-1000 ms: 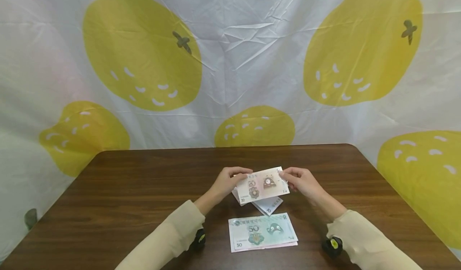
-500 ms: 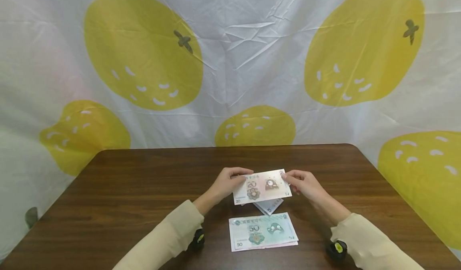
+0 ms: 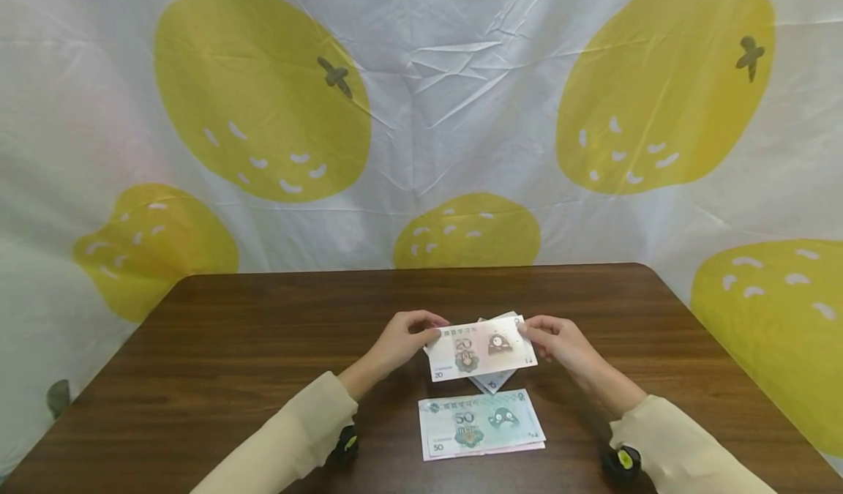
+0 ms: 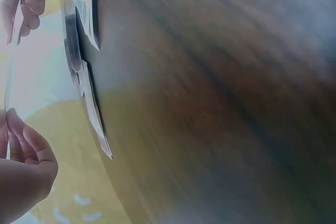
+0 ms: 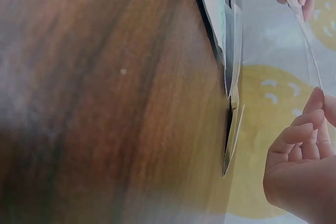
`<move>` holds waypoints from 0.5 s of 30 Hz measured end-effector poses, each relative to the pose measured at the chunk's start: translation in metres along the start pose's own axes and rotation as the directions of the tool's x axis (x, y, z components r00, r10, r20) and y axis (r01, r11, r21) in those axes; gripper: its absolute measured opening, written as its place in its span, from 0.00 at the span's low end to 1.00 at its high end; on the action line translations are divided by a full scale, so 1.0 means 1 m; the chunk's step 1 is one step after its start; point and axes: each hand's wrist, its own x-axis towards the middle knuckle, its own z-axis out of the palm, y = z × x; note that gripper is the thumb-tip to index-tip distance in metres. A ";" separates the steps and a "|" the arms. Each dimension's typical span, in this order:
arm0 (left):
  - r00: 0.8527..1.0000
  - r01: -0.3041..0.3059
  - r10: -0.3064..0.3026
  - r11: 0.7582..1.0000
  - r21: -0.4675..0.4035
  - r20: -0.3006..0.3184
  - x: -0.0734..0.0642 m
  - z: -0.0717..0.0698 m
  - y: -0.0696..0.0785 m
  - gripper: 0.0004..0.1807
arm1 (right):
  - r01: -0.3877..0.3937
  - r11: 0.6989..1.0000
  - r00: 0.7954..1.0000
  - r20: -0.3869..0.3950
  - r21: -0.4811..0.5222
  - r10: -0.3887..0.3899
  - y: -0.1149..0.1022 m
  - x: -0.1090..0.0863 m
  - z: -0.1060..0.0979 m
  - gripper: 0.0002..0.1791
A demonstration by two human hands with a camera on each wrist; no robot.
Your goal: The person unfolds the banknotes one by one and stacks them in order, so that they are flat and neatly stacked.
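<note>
A brownish play banknote marked 20 [image 3: 484,351] is held up between both hands in the head view. My left hand [image 3: 403,344] pinches its left end between thumb and fingers. At its upper right corner, the thumb and fingers of my right hand [image 3: 560,340] pinch it. Both wrist views show the note [image 5: 308,45] nearly edge-on, above the table and apart from it. Below it lie several loosely fanned notes [image 3: 492,383], mostly hidden by the held one. Nearer me is a small stack with a green 50 note [image 3: 484,424] on top and a pink edge underneath.
The brown wooden table [image 3: 263,347] extends to both sides of the notes. A white curtain [image 3: 461,128] with yellow fruit prints hangs behind its far edge. A black wrist device [image 3: 622,461] sits at the right cuff, another [image 3: 345,443] at the left.
The held 20 note has come slightly down toward me and right. My left hand has shifted its grip nearer the note's left edge. More of the fanned notes shows behind its top edge.
</note>
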 end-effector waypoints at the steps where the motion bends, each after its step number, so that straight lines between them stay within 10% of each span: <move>1: 1.000 0.002 -0.002 1.000 -0.005 0.001 -0.001 -0.001 0.000 0.09 | -0.003 1.000 1.000 0.004 0.001 0.003 0.000 0.000 0.000 0.19; 15: 1.000 0.022 -0.022 1.000 -0.015 0.012 -0.020 -0.004 0.027 0.08 | 0.072 0.997 0.993 0.089 0.031 -0.075 0.003 -0.006 -0.001 0.24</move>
